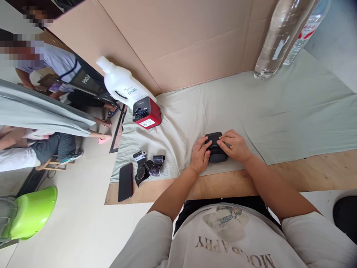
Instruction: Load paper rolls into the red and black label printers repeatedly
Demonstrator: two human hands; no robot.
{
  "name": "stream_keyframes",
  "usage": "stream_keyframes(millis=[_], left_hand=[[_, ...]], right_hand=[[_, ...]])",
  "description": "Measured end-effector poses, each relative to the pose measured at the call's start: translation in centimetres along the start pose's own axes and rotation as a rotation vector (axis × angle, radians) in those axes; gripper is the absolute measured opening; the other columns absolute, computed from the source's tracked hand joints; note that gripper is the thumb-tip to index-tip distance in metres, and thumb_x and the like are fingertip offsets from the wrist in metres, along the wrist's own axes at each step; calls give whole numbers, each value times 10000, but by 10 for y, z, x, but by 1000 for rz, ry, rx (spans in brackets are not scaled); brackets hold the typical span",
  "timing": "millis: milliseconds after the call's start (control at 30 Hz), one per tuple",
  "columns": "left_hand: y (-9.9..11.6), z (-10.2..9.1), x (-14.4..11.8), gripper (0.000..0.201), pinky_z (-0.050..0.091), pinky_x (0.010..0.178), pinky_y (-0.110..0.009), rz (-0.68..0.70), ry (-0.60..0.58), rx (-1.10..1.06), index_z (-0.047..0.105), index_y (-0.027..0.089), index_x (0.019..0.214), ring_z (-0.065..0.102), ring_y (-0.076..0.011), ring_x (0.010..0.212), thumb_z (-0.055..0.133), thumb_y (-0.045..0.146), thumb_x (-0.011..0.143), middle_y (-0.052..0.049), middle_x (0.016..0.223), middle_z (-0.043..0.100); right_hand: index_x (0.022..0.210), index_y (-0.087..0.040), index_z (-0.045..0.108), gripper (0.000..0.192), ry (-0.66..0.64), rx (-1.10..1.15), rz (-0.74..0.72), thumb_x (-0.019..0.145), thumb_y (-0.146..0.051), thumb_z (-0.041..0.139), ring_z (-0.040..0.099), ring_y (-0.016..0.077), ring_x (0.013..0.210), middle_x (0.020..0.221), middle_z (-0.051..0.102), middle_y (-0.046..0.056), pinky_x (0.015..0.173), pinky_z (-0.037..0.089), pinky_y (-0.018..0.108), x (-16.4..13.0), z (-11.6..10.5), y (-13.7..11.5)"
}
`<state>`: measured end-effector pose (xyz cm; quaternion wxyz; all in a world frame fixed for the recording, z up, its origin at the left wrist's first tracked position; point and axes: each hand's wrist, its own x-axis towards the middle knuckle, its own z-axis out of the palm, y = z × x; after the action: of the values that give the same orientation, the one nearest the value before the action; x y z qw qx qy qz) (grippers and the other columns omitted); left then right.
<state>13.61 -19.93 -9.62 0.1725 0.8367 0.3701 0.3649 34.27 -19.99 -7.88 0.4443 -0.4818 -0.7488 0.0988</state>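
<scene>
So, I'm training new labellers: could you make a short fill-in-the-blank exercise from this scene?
The left hand and the right hand touch an object coloured ____.
In the picture, the phone lies to the ____ of the dark strips.
The bottle beside the red-and-black box is coloured ____.
The tub at the picture's left edge is bright ____.

Missing words: black; left; white; green.

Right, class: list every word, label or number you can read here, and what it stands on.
"MOGRAPHY", upside down: shirt.
"PROJ", perhaps incomplete: dark panel.
White jug, red box: print too small to read.
Bottle: red lettering too blurred.
No number can be read.
</scene>
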Motion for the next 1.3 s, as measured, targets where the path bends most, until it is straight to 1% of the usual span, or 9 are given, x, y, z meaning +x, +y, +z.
stream_keyframes(millis=[133,267,433,600,733,833,1067,1167,1300], left_hand=[[1,1,-2,505,375,1137,-483,-21,8,22,596,196,1305,436,-251,1406,255,452,1035,-161,1398,542],[1,1,-7,526,356,1153,-477,-39,19,-94,550,200,1337,427,-253,1407,235,490,1031,-163,1435,510],[-9,3,-17,561,481,1023,-402,-353,288,-238,492,192,1299,553,-218,1231,156,546,1022,-162,1289,564],[-16,5,-20,440,487,1006,-395,-412,269,-211,542,200,1178,585,-210,1141,253,497,1028,-133,1174,606],[-10,8,-15,355,384,1099,-510,-251,-19,7,580,196,1224,516,-279,1295,433,414,986,-145,1317,600],[-3,9,-9,318,303,1136,-566,-208,-230,163,622,222,1220,441,-315,1386,535,310,928,-115,1382,593],[5,6,-3,321,303,1137,-551,-246,-292,232,641,225,1197,448,-297,1387,565,236,885,-101,1390,596],[5,6,-2,314,303,1135,-549,-257,-293,228,643,226,1186,456,-294,1380,562,217,883,-99,1385,602],[8,4,1,325,287,1145,-549,-283,-304,216,637,220,1196,442,-288,1391,566,214,880,-97,1398,595]], right_hand=[[801,-220,749,284,-9,-160,11,944,-313,522,622,259,831,854,727,89,771,532,450,-6,2,-12],[995,-221,729,214,2,-190,82,920,-314,552,609,318,963,1013,698,125,846,512,523,-15,8,-31],[1422,-248,454,796,24,-241,260,731,-500,759,401,527,1262,1515,372,201,899,421,689,-26,39,-58],[1488,-326,340,923,-73,-315,261,692,-493,774,495,464,1150,1605,274,147,833,475,594,-24,48,-59],[1500,-239,358,871,-247,-407,332,724,-453,692,546,403,1114,1575,320,177,911,480,556,8,16,-20],[1499,-185,366,864,-208,-515,451,737,-455,671,514,436,1193,1579,300,208,972,452,570,54,-19,39],[1537,-173,283,944,-134,-707,779,737,-499,665,444,446,1284,1623,182,206,1023,405,565,127,-99,180],[1550,-147,250,947,-215,-748,825,768,-521,633,397,439,1342,1635,161,200,1069,376,525,126,-116,202],[1582,-120,153,909,-271,-784,828,868,-563,500,309,469,1407,1654,108,204,1107,317,549,109,-114,198]])
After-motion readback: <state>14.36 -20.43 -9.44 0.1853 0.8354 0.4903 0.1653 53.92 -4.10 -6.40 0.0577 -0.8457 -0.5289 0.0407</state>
